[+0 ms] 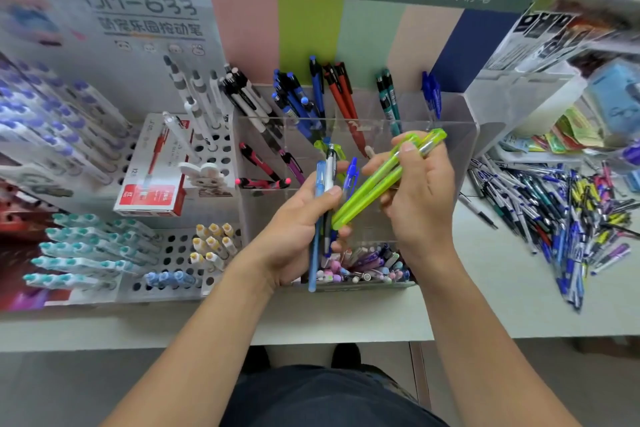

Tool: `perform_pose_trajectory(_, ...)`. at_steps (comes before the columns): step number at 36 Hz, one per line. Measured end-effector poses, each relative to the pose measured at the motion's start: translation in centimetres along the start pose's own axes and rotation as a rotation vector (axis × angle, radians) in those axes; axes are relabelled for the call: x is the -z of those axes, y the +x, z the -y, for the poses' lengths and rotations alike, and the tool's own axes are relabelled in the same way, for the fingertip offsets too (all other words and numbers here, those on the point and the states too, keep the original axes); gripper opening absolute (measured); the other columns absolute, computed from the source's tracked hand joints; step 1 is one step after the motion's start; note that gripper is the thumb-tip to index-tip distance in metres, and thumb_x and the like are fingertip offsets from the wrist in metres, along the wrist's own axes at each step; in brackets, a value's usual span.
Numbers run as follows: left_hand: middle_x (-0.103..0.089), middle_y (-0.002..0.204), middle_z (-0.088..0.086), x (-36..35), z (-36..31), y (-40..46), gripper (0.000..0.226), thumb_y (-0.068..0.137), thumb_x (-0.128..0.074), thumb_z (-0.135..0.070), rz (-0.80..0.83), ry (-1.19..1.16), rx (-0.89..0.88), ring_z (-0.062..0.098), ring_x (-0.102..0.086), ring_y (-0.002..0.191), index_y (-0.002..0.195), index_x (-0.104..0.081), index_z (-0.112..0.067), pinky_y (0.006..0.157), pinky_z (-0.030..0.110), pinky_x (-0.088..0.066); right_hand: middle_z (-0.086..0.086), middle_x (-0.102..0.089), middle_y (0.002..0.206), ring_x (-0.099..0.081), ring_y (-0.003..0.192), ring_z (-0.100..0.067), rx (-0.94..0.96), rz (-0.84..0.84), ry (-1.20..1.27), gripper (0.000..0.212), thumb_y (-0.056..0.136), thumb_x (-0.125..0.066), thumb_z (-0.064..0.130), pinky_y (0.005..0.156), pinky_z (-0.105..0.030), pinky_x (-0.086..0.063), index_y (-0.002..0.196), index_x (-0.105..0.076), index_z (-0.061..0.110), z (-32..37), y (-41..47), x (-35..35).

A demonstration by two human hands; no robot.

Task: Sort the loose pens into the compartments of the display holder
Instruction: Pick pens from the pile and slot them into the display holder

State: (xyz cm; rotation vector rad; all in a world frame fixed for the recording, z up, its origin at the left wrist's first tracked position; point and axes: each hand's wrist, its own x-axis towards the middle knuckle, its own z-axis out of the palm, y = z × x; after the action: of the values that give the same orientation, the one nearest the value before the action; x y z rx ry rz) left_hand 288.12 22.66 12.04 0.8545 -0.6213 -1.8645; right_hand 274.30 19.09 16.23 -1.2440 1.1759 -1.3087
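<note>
Two lime-green pens (377, 180) sit pinched in my right hand (420, 191), thumb on top and fingers curled under, and they lie on a slant: tips low and toward my left near the other hand, clicker ends high and off to the right, poking just over the clear front wall of the display holder (464, 149). That slant is what the drop turns on, since the compartments open upward and the pens want to stand nearly on end to go in. I'd judge I need to tip them tip-down over one cell. They hang right above the middle of the holder, so my right hand is the nearer one for it. My left hand (301, 222) grips a mixed bunch (323, 204): a light blue pen, a white one with a dark clip, and a blue one whose clip end sticks up between the hands. That bunch runs almost straight up and down, just beside the low ends of the green pair. In the back row blue, red, teal and dark blue pens stand in separate cells; which one suits green I can't tell. Off to my right the loose pile (557, 211) is spread over the table (346, 315), plenty left.
</note>
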Motion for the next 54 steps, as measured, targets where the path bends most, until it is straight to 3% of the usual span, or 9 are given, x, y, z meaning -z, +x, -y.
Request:
perform_pose_trajectory(6,-0.050,0.077,-0.002,0.0,0.9,0.3,0.028,0.108,-0.042,-0.010,-0.087,0.229,-0.066,0.010,-0.035,0.053,0.129,-0.047,-0.029,0.049,0.023,-0.031,-0.006,-0.058,0.070,-0.046,0.049,-0.009,-0.004,-0.092,0.090,0.016,0.112,-0.034,0.018,0.045,-0.018,-0.037,0.104,-0.047,0.015,0.4,0.9,1.1)
perform_pose_trajectory(10,-0.049,0.084,-0.007,0.9,1.4,0.0,0.050,0.106,-0.049,-0.020,-0.174,0.856,-0.159,0.018,-0.043,0.059,0.148,-0.032,-0.041,0.058,0.038,-0.043,-0.015,-0.059,0.074,-0.048,0.044,-0.008,-0.089,0.151,-0.182,0.014,0.108,-0.049,0.021,0.039,-0.019,-0.039,0.102,-0.055,0.009,0.0,1.0,2.0)
perform_pose_trajectory(14,-0.053,0.137,-0.003,0.2,1.7,-0.2,0.072,0.103,-0.047,-0.008,-0.149,1.152,-0.209,0.013,-0.059,0.080,0.157,-0.009,-0.035,0.067,0.027,-0.049,-0.021,-0.061,0.072,-0.054,0.044,-0.015,-0.190,0.308,-0.317,0.015,0.100,-0.065,0.021,0.037,-0.027,-0.047,0.096,-0.067,0.006,-1.4,0.0,1.9)
perform_pose_trajectory(18,-0.009,0.169,-0.006,-0.1,2.2,-0.2,0.089,0.098,-0.043,0.001,-0.124,1.263,-0.182,0.032,-0.059,0.113,0.159,0.010,-0.036,0.097,0.052,-0.051,-0.023,-0.066,0.074,-0.058,0.049,-0.021,-0.232,0.329,-0.314,0.010,0.095,-0.072,0.020,0.041,-0.030,-0.052,0.095,-0.075,0.010,-2.0,-0.5,1.6)
perform_pose_trajectory(23,-0.028,0.160,-0.008,0.2,1.9,-0.3,0.092,0.093,-0.050,0.002,-0.016,0.983,-0.140,0.013,-0.061,0.112,0.160,0.002,-0.034,0.081,0.027,-0.053,-0.014,-0.067,0.069,-0.058,0.047,-0.021,-0.267,0.334,-0.299,0.011,0.097,-0.068,0.016,0.042,-0.031,-0.053,0.089,-0.072,0.010,-1.9,-0.3,1.5)
perform_pose_trajectory(30,-0.043,0.076,0.010,0.6,1.8,-0.9,0.041,0.101,-0.048,-0.026,-0.060,0.269,-0.041,0.011,-0.039,0.053,0.142,-0.051,-0.026,0.050,0.025,-0.036,0.007,-0.062,0.051,-0.051,0.038,-0.005,-0.296,0.356,-0.165,0.014,0.105,-0.052,0.011,0.037,-0.021,-0.046,0.093,-0.057,0.008,-0.6,-0.2,1.0)
perform_pose_trajectory(35,-0.064,0.073,0.001,0.1,0.9,-1.7,0.029,0.110,-0.035,-0.022,-0.084,0.258,-0.112,0.007,-0.053,0.050,0.134,-0.051,-0.015,0.045,0.019,-0.038,0.004,-0.060,0.053,-0.049,0.037,-0.006,-0.293,0.438,-0.128,0.014,0.105,-0.052,0.011,0.035,-0.021,-0.044,0.094,-0.059,0.006,-0.3,-0.2,0.2)
perform_pose_trajectory(45,-0.054,0.082,-0.002,2.5,0.7,-2.6,0.033,0.107,-0.041,-0.005,-0.157,0.140,-0.128,0.009,-0.043,0.061,0.136,-0.050,-0.016,0.051,0.020,-0.037,-0.018,-0.064,0.078,-0.068,0.054,-0.020,0.184,-0.154,-0.265,0.032,0.105,-0.056,0.025,0.046,-0.037,-0.059,0.102,-0.056,-0.007,0.9,3.8,2.1)
perform_pose_trajectory(54,-0.062,0.089,-0.002,2.2,0.9,-3.0,0.036,0.104,-0.043,0.003,-0.163,0.142,-0.095,0.008,-0.049,0.063,0.132,-0.053,-0.016,0.054,0.022,-0.042,0.000,-0.052,0.078,-0.050,0.065,-0.022,0.507,0.074,-0.820,0.015,0.101,-0.058,0.022,0.062,-0.040,-0.046,0.094,-0.054,0.009,-3.4,3.9,-2.8)
